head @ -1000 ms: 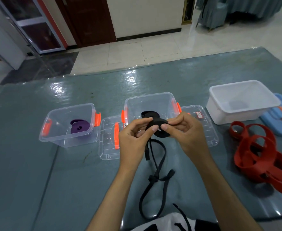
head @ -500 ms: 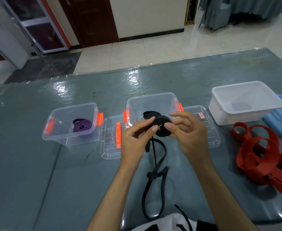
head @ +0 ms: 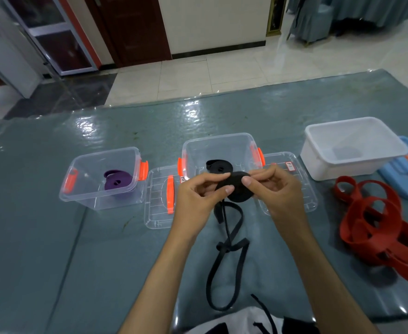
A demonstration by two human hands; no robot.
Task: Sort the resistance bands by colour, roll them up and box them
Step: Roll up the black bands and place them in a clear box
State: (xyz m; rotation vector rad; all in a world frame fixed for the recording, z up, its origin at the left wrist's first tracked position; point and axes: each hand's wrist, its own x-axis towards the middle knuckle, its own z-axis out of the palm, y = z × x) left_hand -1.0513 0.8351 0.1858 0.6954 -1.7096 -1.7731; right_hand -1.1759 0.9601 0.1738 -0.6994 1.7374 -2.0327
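Taking the middle clear box (head: 218, 145) as the landmark and reading from the left: well to its left stands another clear box (head: 101, 179) with one rolled purple band (head: 117, 185) inside, and a clear lid (head: 160, 201) lies flat between the two. Inside the middle box a rolled black band (head: 218, 166) already sits on the floor. Just in front of that box, raised off the table (head: 41, 249), the left hand (head: 198, 201) and right hand (head: 276, 192) meet on a half-wound black roll (head: 236, 190); the left thumb and fingertips (head: 229, 188) pinch its near edge, and the right thumb and forefinger pinch its other side, the remaining fingers curled loosely. The unwound tail (head: 231, 256) hangs from the roll toward the person, twisted and apparently knotted partway down. To the right of the middle box lies a second clear lid (head: 292, 179), then a white tub (head: 352, 148) with a blue lid (head: 405, 177) beside it, and a loose heap of red bands (head: 379, 225) in front of the tub. The main risk, in my judgement, is that knot-like twist reaching the roll: wound in, it would bulge the coil, and if either pinch slackens while clearing it the springy turns could unwind. The trailing end near the table edge could also snag.
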